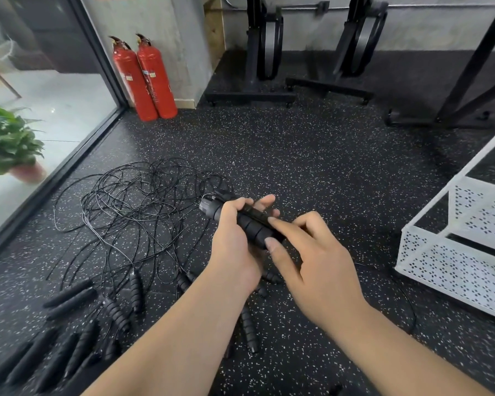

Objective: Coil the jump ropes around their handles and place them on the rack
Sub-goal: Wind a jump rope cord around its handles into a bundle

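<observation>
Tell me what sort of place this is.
Most likely a gym: a speckled rubber floor, black exercise machines standing along the wall, and a tangle of jump ropes lying on the floor.

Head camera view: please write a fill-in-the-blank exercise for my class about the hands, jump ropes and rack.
1. The left hand and right hand hold handles coloured ____.
2. ____ red fire extinguishers stand against the wall.
3. The perforated rack is coloured ____.
4. The tangled ropes lie to the ____ of both hands.
Missing words: black; two; white; left.
</observation>
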`<state>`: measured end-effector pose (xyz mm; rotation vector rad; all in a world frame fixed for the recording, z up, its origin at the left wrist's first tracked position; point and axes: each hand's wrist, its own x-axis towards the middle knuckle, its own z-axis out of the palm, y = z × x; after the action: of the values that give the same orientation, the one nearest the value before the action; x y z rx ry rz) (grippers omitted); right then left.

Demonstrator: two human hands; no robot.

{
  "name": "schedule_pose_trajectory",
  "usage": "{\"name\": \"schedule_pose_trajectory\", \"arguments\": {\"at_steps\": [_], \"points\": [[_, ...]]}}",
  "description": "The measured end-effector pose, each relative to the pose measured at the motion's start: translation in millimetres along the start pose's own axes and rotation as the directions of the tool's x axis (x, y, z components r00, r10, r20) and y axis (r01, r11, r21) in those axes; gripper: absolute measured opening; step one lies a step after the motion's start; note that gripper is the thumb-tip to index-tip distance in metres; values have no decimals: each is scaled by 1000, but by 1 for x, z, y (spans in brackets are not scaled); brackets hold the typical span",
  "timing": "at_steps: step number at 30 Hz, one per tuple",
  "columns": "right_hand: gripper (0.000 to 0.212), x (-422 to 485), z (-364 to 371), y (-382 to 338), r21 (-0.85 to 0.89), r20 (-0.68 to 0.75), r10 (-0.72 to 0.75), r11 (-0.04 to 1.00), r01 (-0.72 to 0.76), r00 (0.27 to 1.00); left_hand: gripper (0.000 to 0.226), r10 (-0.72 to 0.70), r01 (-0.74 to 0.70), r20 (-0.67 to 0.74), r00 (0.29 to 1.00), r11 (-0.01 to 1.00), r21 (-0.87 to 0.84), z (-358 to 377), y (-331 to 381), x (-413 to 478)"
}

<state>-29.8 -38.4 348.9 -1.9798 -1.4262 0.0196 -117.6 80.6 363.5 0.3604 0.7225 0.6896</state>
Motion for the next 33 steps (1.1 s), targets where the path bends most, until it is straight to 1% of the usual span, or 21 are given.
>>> {"name": "schedule_pose_trajectory", "arguments": {"at_steps": [4, 7, 11, 14, 16, 17, 19, 20, 21, 22, 23, 24, 25, 26, 27, 28, 29, 31, 33], "points": [[58, -2, 1, -4, -74, 60, 40, 997, -35, 997, 16, -19, 19, -1, 1000, 999, 31, 1, -6, -5], [61, -3, 7, -7, -67, 92, 18, 998, -12, 996, 34, -79, 80, -9, 997, 995, 52, 2, -12, -7], [52, 0, 10, 2, -43, 84, -2, 999, 5, 996, 40, -132, 133, -32, 991, 990, 41, 1, -13, -8], [45, 5, 9, 9, 33, 88, 16, 999, -19, 996, 67, -213, 213, -13, 977, 971, 105, -1, -11, -6], [41, 9, 7, 10, 137, 97, 83, 986, -96, 992, 83, -198, 196, -9, 980, 962, 190, -1, -9, -5], [36, 11, 6, 11, 192, 107, 138, 969, -157, 985, 88, -174, 167, 6, 985, 952, 257, 0, -9, -5], [24, 18, 1, 14, 288, 164, 283, 903, -320, 945, 87, -132, 108, 35, 991, 918, 382, 3, -10, -7], [19, 22, -3, 18, 327, 197, 358, 854, -405, 913, 82, -114, 91, 26, 993, 896, 434, 3, -11, -8], [17, 26, -6, 23, 356, 227, 427, 800, -483, 875, 74, -56, 52, -9, 998, 845, 532, 1, -13, -7], [17, 29, -10, 29, 379, 258, 495, 738, -558, 830, 68, 43, -9, -34, 998, 738, 675, -1, -13, -8], [18, 31, -14, 36, 399, 294, 556, 667, -629, 777, 65, 166, -89, -3, 986, 540, 837, -6, -13, -8], [20, 33, -17, 41, 416, 335, 605, 592, -690, 722, 65, 287, -180, 105, 952, 249, 952, -9, -12, -12], [22, 33, -21, 46, 434, 385, 631, 520, -736, 673, 69, 365, -272, 286, 886, -90, 958, -15, -11, -12], [24, 33, -24, 49, 449, 442, 632, 459, -767, 637, 74, 363, -342, 478, 800, -379, 860, -21, -12, -11], [25, 33, -27, 52, 446, 501, 611, 425, -787, 613, 83, 304, -374, 618, 725, -579, 724, -26, -13, -10], [27, 32, -31, 52, 426, 554, 578, 421, -801, 599, 92, 218, -385, 698, 682, -705, 596, -29, -14, -9], [27, 32, -34, 51, 397, 602, 536, 442, -804, 592, 100, 138, -378, 728, 671, -781, 497, -31, -16, -7], [28, 31, -41, 48, 350, 693, 431, 500, -792, 578, 112, 45, -343, 718, 694, -857, 385, -33, -17, -5], [31, 31, -45, 45, 332, 755, 346, 532, -779, 557, 110, 38, -311, 696, 717, -876, 368, -33, -17, -5]]}}
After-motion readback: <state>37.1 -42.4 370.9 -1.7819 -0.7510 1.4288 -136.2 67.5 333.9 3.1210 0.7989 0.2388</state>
